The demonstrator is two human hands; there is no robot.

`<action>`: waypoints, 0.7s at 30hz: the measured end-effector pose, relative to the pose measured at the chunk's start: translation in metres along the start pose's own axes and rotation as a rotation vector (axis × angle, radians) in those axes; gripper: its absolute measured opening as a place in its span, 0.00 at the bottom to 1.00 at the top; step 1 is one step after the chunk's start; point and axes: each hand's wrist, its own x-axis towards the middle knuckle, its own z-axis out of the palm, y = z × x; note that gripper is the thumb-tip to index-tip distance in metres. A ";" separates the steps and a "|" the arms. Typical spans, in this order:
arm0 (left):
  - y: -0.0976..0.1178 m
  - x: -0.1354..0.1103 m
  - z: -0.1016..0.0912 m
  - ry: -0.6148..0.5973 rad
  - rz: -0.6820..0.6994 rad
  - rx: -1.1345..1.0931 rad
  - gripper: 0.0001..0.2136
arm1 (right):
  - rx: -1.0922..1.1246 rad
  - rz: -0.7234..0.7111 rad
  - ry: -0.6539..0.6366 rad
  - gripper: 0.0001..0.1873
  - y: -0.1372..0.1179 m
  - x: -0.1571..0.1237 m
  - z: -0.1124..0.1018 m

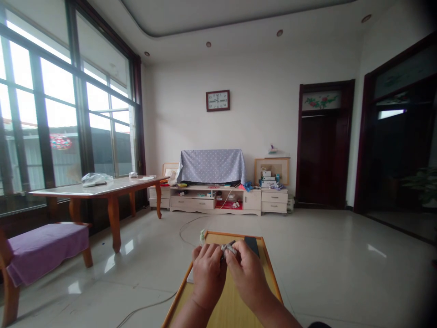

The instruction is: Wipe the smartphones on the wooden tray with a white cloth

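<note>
We saw a small grey object (228, 248) lying roughly left to right, pinched by the closed fingers (214, 251) of the left hand (208, 275) and right hand (247, 275), equally near, above a wooden tray (218, 234), black remote (252, 244) just right.

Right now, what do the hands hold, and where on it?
Left hand and right hand grip a small grey object by its sides; its kind is unclear.

Nothing legible; numerals on the wall clock (217, 100) seem blurred.
</note>
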 end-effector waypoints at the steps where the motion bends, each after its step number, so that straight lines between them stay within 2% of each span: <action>1: 0.000 -0.001 0.000 -0.011 0.000 -0.003 0.07 | -0.005 0.007 0.008 0.14 0.002 0.001 0.000; 5: 0.000 -0.004 -0.001 -0.023 0.007 -0.008 0.06 | -0.040 0.022 0.047 0.15 0.009 0.004 0.000; 11: -0.006 -0.010 0.003 -0.007 -0.013 -0.006 0.07 | 0.008 -0.012 -0.031 0.13 0.003 -0.012 0.010; 16: -0.006 -0.009 -0.002 -0.050 -0.013 -0.017 0.06 | -0.018 0.012 0.042 0.13 0.010 -0.002 0.005; 21: -0.010 -0.011 0.000 -0.039 -0.029 -0.004 0.08 | -0.024 -0.014 -0.033 0.12 0.001 -0.013 0.012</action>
